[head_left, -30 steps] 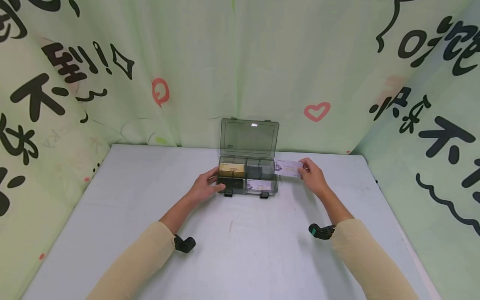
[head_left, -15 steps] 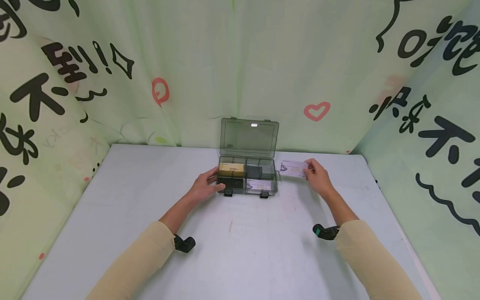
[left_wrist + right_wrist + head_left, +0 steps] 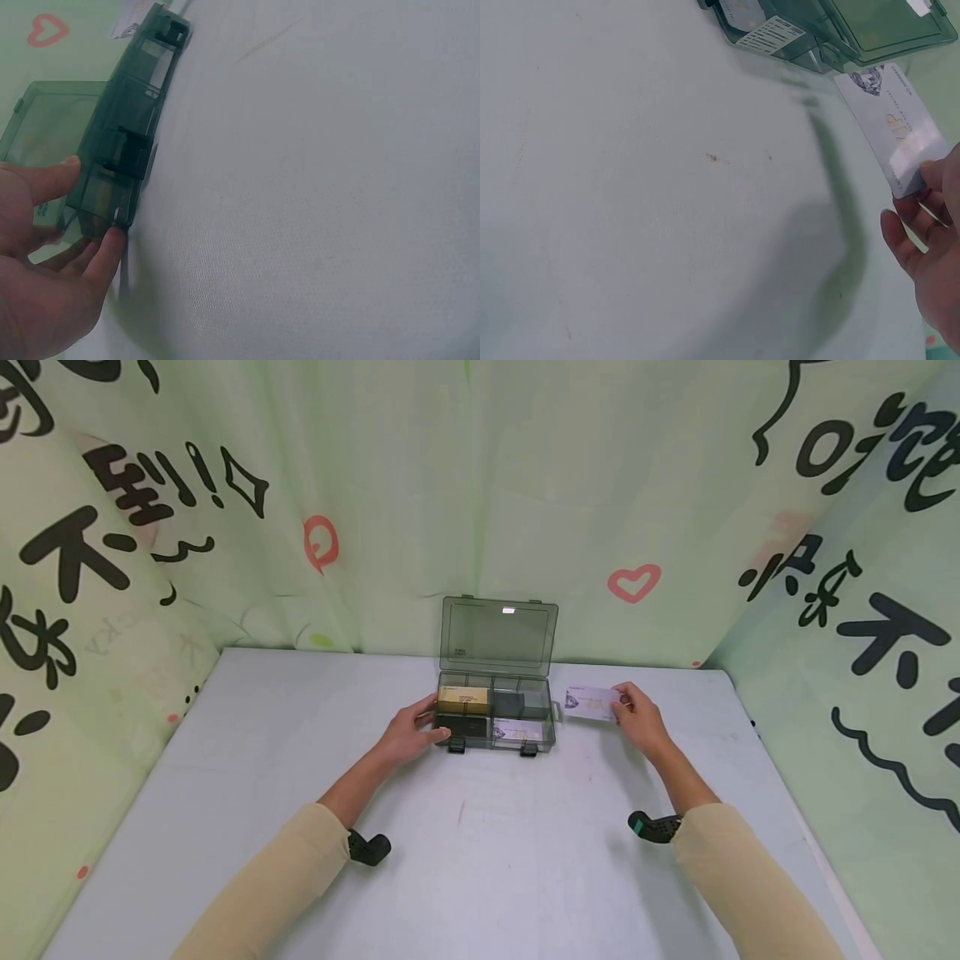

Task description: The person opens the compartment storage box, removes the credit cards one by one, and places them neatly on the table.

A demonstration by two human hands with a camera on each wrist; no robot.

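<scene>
A smoky-grey plastic compartment box stands on the table with its see-through lid raised at the back. My left hand grips the box's left end, thumb over the front edge and fingers at the side and below. To the right of the box, my right hand pinches a pale purple printed card by its right end, apart from the box. Gold-coloured cards fill the back left compartment, and a black stack the front left. Another purple card lies front right.
A white table spreads around the box. Pale green curtains with black lettering hang behind and at both sides. The box's right end carries a printed white label.
My right hand has drawn the purple card to the right, away from the box, then a little towards the front. The left hand and the box have stayed in place.
</scene>
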